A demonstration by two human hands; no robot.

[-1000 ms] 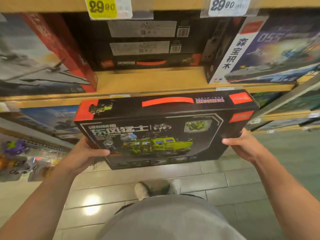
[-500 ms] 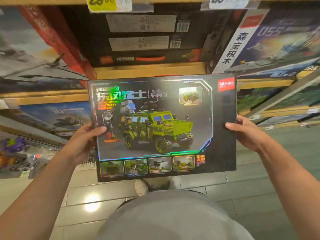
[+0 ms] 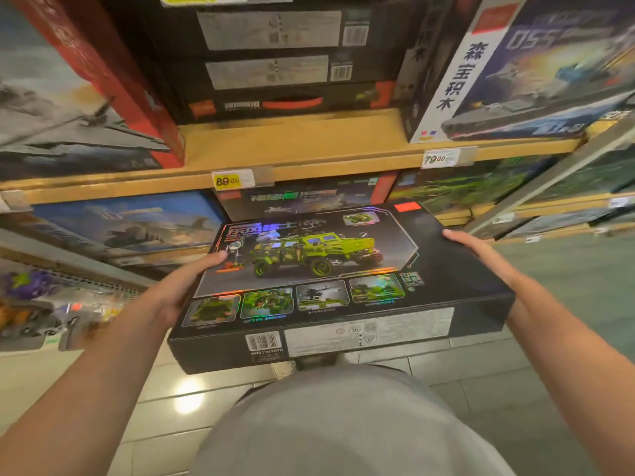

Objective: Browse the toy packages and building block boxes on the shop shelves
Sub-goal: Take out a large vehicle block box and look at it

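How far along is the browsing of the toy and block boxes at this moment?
Done: one black truck box is off the shelf. In hand: the left hand and right hand grip its two ends, picture side up, barcode edge toward the person. Left: the stacked black boxes on the wooden shelf, the warship box and the lower rows look untouched.

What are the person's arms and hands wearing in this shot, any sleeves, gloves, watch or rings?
Nothing shows on them. Both forearms are bare up to the frame edge, with no sleeve in view. The left hand and right hand have no gloves, and no watch, bracelet or ring is visible on the parts that show.
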